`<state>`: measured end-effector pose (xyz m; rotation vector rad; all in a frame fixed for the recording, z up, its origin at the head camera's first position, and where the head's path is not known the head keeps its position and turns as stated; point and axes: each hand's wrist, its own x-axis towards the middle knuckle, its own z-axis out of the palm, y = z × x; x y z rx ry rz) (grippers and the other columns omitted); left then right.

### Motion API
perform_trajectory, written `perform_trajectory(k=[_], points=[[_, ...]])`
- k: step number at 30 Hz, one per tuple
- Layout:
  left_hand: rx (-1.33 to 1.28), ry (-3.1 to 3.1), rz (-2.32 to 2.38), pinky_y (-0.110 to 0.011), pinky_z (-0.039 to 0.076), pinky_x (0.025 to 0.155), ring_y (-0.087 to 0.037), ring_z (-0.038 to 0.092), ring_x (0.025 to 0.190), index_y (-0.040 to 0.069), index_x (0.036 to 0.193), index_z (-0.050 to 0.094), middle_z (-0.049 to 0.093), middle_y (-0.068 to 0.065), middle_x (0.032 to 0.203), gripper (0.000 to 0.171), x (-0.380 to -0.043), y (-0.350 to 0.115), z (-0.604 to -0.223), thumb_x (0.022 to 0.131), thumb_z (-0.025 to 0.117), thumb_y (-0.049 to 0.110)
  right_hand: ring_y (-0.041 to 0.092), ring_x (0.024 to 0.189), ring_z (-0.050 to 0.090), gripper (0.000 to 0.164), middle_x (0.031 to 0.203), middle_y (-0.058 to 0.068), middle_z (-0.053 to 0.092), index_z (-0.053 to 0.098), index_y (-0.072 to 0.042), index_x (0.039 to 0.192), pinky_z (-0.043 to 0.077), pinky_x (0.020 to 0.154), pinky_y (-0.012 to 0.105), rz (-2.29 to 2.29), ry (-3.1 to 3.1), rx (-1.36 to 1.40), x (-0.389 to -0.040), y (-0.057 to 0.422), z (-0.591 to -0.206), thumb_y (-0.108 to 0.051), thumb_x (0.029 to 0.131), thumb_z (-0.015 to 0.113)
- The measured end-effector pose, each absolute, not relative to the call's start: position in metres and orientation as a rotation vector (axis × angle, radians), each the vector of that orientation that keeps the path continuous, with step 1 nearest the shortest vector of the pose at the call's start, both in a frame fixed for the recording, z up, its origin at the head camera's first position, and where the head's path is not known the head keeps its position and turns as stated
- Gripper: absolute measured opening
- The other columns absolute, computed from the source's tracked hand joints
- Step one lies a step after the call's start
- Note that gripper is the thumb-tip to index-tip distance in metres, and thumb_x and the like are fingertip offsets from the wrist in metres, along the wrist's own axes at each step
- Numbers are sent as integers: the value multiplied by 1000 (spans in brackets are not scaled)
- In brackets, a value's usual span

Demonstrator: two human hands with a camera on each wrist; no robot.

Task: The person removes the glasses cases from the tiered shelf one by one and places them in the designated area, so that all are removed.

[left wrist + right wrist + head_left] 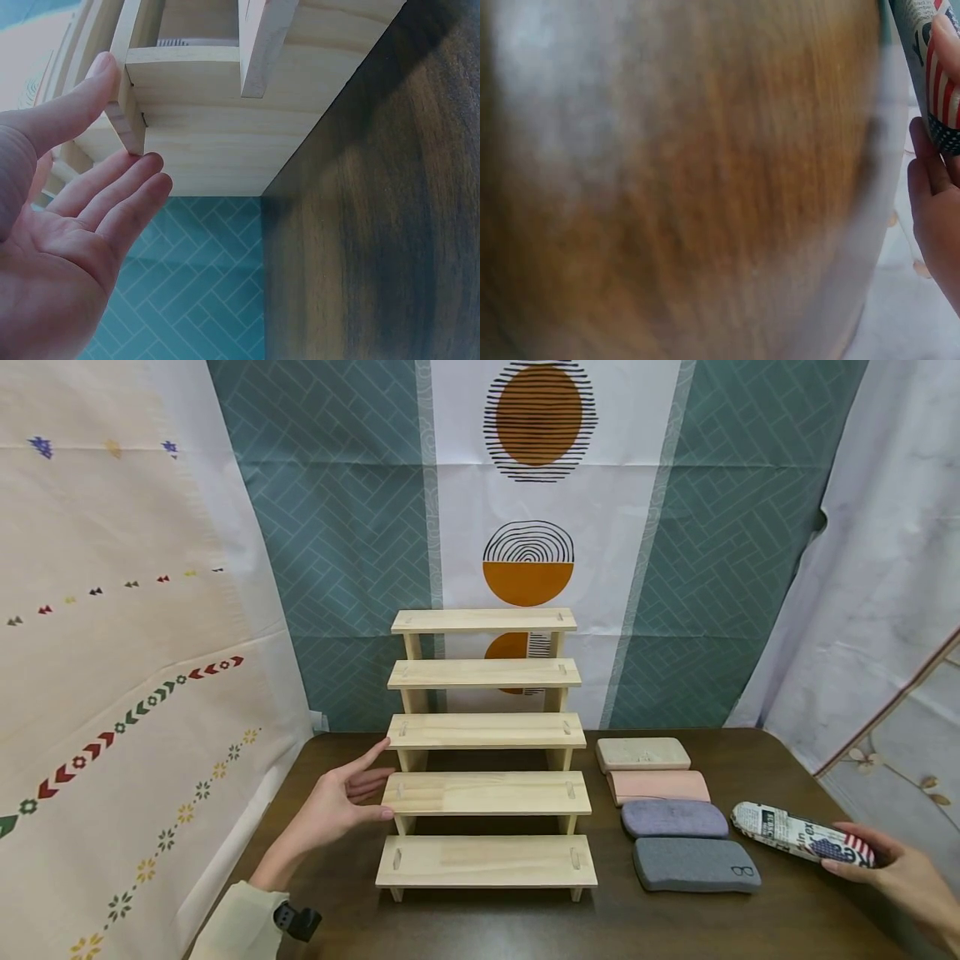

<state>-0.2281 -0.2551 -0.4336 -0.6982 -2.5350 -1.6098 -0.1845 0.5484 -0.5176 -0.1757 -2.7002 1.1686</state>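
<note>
A stepped wooden stand [487, 731] with several pale shelves stands on the table. At its left side, my left hand [335, 810] holds the end of the second shelf from the bottom [487, 793] between thumb and fingers. The left wrist view shows the thumb [82, 105] on one edge of that board and the fingertips [154, 169] at its other corner. On the right, my right hand [892, 864] grips the end of a newspaper-print glasses case [795, 837] with a striped flag pattern. Only part of this case shows in the right wrist view.
Right of the stand, several glasses cases lie in a column: cream [643, 753], pink [660, 787], purple [675, 818] and grey [696, 864]. The dark wooden table [487, 931] ends at a patterned cloth [352, 527] behind, with more cloths on both sides.
</note>
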Motion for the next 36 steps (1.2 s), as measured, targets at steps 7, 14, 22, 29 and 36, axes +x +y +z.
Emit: perform_trajectory(k=[7,14,22,29,36], points=[[-697,-2538,-1616,-48,54,103,-40,60,132,21,166,38,56,-26,147,104,-229,-254,-434,79,93,4,-10,84,47,57,99,-19,61,69,-4,129,40,65,13,981,-2742,-131,-185,550,-516,-30,84,92],[-697,-2535,-1612,-48,54,103,-39,60,132,21,165,38,54,-23,151,104,-228,-254,-433,78,93,4,-11,84,45,70,107,18,70,62,8,132,36,64,15,889,-2802,-125,-187,548,-514,-33,83,93],[-700,-2532,-1618,-48,54,103,-39,60,132,21,166,38,54,-24,151,105,-228,-254,-433,78,93,3,-7,85,46,82,120,38,64,59,13,134,36,62,17,814,-2870,-144,-190,548,-512,-40,82,92],[-701,-2528,-1619,-49,54,103,-39,59,132,21,165,38,53,-22,151,105,-229,-254,-432,78,93,3,6,87,52,83,119,40,63,59,13,134,35,61,18,771,-2881,-129,-191,549,-512,-40,81,93],[-688,-2534,-1621,-49,54,103,-40,60,132,20,165,39,55,-24,149,104,-229,-252,-433,78,93,3,10,88,55,85,120,41,62,57,15,135,36,61,18,777,-2892,-141,-189,546,-511,-39,81,93]])
